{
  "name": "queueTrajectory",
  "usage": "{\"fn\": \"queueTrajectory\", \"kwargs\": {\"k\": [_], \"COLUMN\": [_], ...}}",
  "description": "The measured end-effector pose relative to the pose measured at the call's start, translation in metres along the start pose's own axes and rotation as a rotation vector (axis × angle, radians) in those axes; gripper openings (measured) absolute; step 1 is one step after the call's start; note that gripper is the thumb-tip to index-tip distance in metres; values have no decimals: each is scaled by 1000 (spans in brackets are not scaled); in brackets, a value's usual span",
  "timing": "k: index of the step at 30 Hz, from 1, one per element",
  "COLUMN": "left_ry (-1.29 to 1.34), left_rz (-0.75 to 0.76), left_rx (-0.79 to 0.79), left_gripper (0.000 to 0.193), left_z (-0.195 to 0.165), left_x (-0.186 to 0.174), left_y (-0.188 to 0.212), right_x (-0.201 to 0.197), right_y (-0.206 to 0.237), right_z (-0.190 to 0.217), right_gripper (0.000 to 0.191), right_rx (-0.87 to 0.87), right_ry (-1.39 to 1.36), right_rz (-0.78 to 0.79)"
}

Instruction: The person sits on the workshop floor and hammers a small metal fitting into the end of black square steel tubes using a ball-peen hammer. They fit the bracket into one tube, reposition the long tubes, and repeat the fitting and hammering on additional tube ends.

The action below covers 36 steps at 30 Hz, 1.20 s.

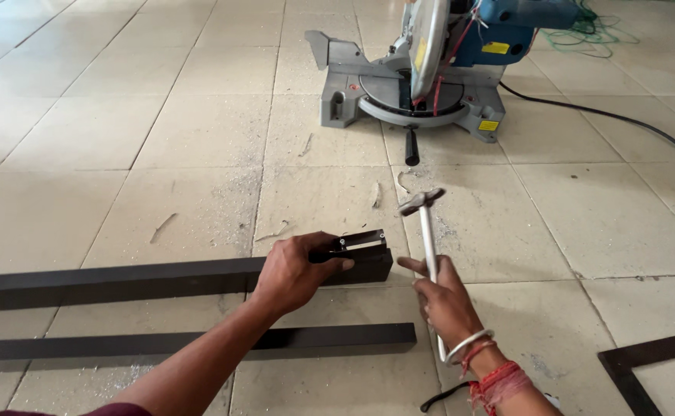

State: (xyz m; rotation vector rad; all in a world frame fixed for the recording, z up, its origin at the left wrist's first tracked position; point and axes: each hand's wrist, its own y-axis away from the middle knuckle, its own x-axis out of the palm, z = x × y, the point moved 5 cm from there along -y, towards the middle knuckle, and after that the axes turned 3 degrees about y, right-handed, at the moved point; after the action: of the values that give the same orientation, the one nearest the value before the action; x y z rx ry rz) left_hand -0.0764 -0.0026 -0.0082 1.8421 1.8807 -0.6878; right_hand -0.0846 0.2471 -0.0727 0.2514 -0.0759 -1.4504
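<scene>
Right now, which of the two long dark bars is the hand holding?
The farther bar, nearer the saw. The left hand grips its right end, which carries a small metal bracket; the closer bar lies untouched.

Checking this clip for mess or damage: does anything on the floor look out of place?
Metal shavings and curled scraps litter the tiled floor between the miter saw and the dark profile gripped by the left hand. The right hand holds a hammer. Nothing looks broken.

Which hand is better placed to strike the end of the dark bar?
Right hand: it grips the hammer, head raised beside the bar end. Left hand is steadying the bar.
</scene>
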Motion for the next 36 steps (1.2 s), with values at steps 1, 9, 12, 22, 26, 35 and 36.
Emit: {"fn": "queueTrajectory", "kwargs": {"k": [1, 9, 12, 22, 26, 35, 36], "left_ry": [-7, -103, -68, -118, -86, -179, -192], "left_rz": [11, 222, 197, 120, 91, 91, 96], "left_rx": [-16, -112, -6, 17, 34, 5, -5], "left_gripper": [51, 45, 45, 42, 50, 51, 51], "left_z": [0, -5, -13, -17, -20, -18, -18], "left_x": [0, 8, 8, 12, 12, 17, 17], "left_y": [0, 7, 9, 14, 16, 15, 15], "right_x": [1, -7, -13, -16, -9, -5, -5], "right_y": [-1, 2, 6, 18, 23, 27, 27], "right_z": [-3, -15, -6, 45, 45, 37, 37], "right_gripper": [19, 14, 11, 17, 18, 14, 14], "right_rx": [32, 110, 119, -158, -193, -136, -144], "right_ry": [-12, 13, 82, 436, 367, 340, 330], "right_rz": [25, 84, 29, -82, -42, -30, -26]}}
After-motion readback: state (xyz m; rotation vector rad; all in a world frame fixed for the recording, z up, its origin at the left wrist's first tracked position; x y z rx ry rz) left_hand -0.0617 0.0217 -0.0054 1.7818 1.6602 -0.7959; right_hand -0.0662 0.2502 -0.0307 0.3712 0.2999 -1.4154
